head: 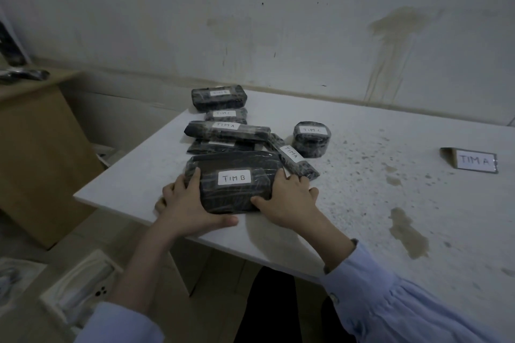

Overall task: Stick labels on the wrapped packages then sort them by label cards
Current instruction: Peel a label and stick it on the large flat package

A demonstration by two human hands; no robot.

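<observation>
Both hands hold one dark wrapped package [235,184] that lies on the white desk [362,203], near its front left edge. The left hand [186,203] grips the left end of this package, with the fingers over its top and the thumb along its near side. The right hand [289,198] grips the right end in the same way, with the thumb pressed on the near right corner. On top of the package is a white label [234,177] with the words "TIM B".

Behind this package the other wrapped packages lie close together. A long flat one marked "TIM A" [227,131] rests on another flat package [223,146] whose label is mostly hidden. Further back are a small package marked "TIM C" [227,115] and a thicker block [219,97] near the wall; its label is too blurred to read with certainty. A narrow package marked "TIM A" [292,159] lies diagonally, just beside the right hand. A round package marked "TIM C" [312,139] stands a little to the right of the group.

Well apart on the right side of the desk stands a folded label card [471,160] with "TIM A". The desk surface there has brown stains [407,234] and many small specks. Both sleeves [390,295] are light blue.
</observation>
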